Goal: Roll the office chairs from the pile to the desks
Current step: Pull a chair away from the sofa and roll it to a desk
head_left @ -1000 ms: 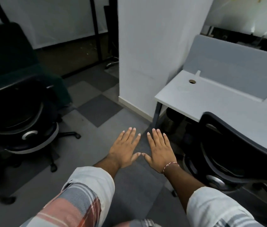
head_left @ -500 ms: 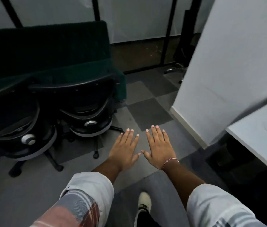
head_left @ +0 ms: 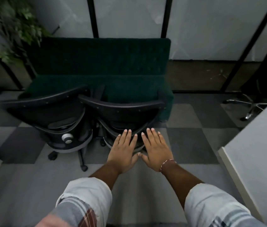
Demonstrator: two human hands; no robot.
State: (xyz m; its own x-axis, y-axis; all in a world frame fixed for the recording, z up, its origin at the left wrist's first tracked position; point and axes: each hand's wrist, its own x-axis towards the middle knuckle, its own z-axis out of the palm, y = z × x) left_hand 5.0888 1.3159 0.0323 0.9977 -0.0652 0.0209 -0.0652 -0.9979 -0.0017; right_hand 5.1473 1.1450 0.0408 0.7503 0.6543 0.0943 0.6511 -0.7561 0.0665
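Two black mesh-backed office chairs side by side against a dark green sofa [head_left: 100, 66].

The left chair [head_left: 47, 112] shows a round silver knob; the right chair [head_left: 126, 112] sits behind the flat, empty left hand [head_left: 123, 150] and right hand [head_left: 158, 149].

I can read no text, label, brand, number or sign anywhere ahead of my fingers. The chairs [head_left: 123, 115] just beyond my fingertips show only plain black frames and a round silver knob [head_left: 67, 137], off to the left of my fingers, with nothing legible on it. The sofa [head_left: 100, 63] and wall panels [head_left: 129, 17] farther past my fingers are bare of lettering too.
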